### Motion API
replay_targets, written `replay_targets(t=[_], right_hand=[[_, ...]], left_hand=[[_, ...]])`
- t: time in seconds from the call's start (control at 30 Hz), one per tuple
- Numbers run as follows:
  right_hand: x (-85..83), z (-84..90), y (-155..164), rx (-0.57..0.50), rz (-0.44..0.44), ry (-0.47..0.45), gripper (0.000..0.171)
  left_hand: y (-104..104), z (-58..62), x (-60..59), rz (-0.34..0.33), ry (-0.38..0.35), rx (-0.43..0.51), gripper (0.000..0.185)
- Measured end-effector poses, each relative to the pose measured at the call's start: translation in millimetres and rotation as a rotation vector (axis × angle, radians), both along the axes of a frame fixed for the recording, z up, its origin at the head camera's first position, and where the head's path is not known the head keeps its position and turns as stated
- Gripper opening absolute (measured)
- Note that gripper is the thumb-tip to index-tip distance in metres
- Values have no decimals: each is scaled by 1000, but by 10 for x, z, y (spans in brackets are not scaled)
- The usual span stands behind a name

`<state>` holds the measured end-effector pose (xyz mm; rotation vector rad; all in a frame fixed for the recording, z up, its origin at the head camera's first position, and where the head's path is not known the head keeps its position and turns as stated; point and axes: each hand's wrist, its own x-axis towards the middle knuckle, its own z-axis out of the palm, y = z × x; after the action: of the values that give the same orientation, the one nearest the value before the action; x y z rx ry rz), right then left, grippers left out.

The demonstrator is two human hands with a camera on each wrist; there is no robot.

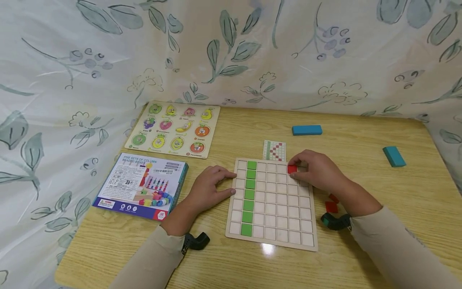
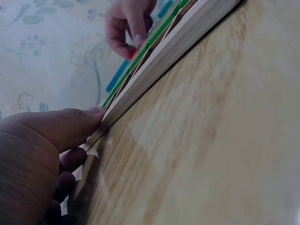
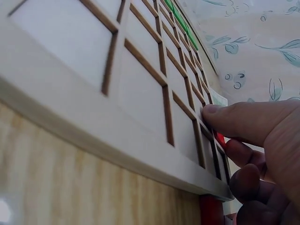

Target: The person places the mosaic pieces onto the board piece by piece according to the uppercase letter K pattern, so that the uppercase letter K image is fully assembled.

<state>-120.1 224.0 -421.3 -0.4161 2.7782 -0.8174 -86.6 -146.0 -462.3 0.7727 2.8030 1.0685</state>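
A wooden grid board lies on the table. Green square tiles fill its second column from the left. My right hand pinches a red square tile between thumb and fingers at the top row, near the right corner. In the right wrist view the thumb reaches over the grid, and the red tile is mostly hidden. My left hand rests at the board's left edge, its thumb and index finger touching the rim. Loose red tiles lie right of the board, close to my right forearm.
A small pattern card lies just behind the board. Two blue blocks are farther back and right. On the left are a boxed toy set and a fruit picture board. A leaf-printed curtain hangs behind the table.
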Motion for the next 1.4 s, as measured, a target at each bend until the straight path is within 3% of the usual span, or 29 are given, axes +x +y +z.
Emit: replay_targets(t=[0.3,0.73,1.0,1.4], right_hand=[[72,-16,169,-46,-53,28,37],[176,-1,613,-15,-145,53,34],[130,-54,784,-18,-109,128,30],[51,-118,846,-27,-37,135,23]], left_hand=[[-9,-28,-7,-10,7,0,43],[-11,-45,-16,-9,10,0,43],[-16,-42,-8,-1,22,3,42],[-7,-32,-5,2,4,4,43]])
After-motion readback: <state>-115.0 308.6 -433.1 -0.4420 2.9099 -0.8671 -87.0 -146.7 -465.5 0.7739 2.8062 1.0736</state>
